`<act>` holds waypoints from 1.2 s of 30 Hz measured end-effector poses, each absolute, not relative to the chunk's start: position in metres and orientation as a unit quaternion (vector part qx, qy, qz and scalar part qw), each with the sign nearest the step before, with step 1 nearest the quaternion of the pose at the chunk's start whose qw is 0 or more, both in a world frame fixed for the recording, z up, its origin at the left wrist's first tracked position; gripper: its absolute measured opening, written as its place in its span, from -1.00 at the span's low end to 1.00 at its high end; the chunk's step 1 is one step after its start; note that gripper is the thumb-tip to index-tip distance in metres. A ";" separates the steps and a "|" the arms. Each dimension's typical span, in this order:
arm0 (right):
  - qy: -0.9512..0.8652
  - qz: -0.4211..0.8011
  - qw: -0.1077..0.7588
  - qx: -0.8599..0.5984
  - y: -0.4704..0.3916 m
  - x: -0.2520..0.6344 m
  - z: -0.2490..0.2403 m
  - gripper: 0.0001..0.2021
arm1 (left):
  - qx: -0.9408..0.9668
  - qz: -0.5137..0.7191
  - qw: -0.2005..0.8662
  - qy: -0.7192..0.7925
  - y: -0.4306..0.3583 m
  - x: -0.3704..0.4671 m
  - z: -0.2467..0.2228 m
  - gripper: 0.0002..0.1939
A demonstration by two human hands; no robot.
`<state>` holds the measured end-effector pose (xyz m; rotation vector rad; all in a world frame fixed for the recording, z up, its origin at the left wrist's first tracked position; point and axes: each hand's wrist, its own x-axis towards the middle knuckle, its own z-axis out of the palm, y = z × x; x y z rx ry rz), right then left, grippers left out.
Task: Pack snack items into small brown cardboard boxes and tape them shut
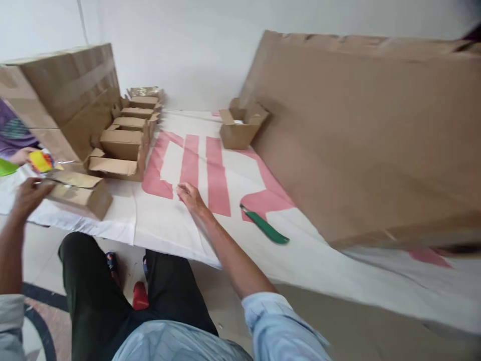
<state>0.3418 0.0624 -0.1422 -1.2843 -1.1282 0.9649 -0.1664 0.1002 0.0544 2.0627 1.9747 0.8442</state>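
Note:
A small cardboard box (99, 199) with closed flaps lies at the table's front edge on the left. My left hand (32, 196) grips its left end, fingers over the top edge. My right hand (191, 197) is over the white cloth with pink print, its fingertips pinched together; whether anything small is between them I cannot make out. To its right lies a green-handled knife (267, 228), blade end pointing to the back left. Behind the closed box stands a row of open cardboard boxes (119, 165).
One open small box (239, 134) stands at the back middle. A large carton (376, 140) leans over the right side, and another large carton (75, 85) is at the left. Beyond it, a co-worker's hand (21, 156) is near a yellow tape dispenser (39, 161).

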 end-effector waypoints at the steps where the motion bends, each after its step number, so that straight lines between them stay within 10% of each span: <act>1: -0.481 0.414 0.555 -0.537 0.056 0.336 -0.144 -0.42 | 0.633 0.270 0.060 0.723 0.090 -0.160 0.046 -0.17; 26: -0.485 0.427 0.598 -0.475 -0.017 0.312 -0.118 -0.32 | 0.680 0.388 0.399 0.477 -0.013 -0.027 -0.029 -0.46; 36: -0.474 0.399 0.593 -0.514 0.000 0.316 -0.140 -0.28 | 0.680 0.411 0.334 0.506 -0.009 -0.020 -0.037 -0.71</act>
